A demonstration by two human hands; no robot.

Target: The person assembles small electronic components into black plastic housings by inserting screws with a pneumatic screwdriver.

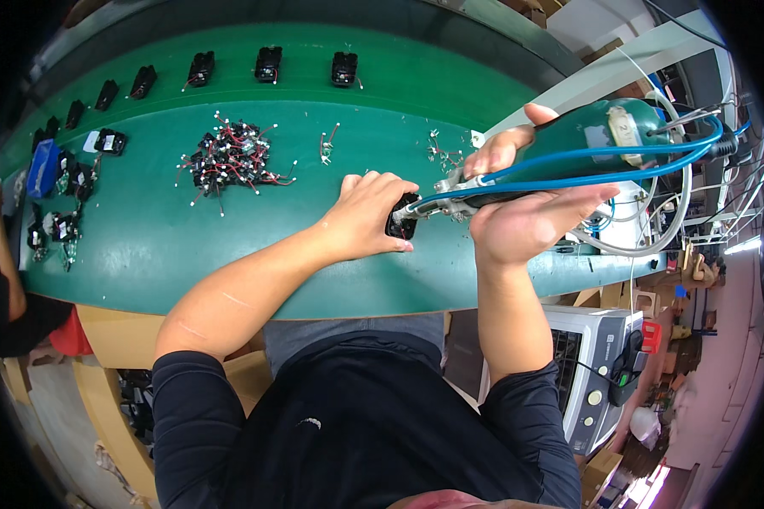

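a person is holding a green tool (564, 136) to a small black part (405, 227) at the centre of the frame.

the left hand (365, 212) is gripping the black part between thumb and fingers over the green bench (314, 284), while the right hand (517, 229) is clasping the tool, whose metal nose (450, 197) is appearing to touch the part. with a loosening left grip or a tilting nose, the tool could be slipping, marring the part or nipping nearby fingertips; blue hoses (568, 159), running toward the upper right, could be tugging it askew. a wired heap (233, 157) is lying upper left.
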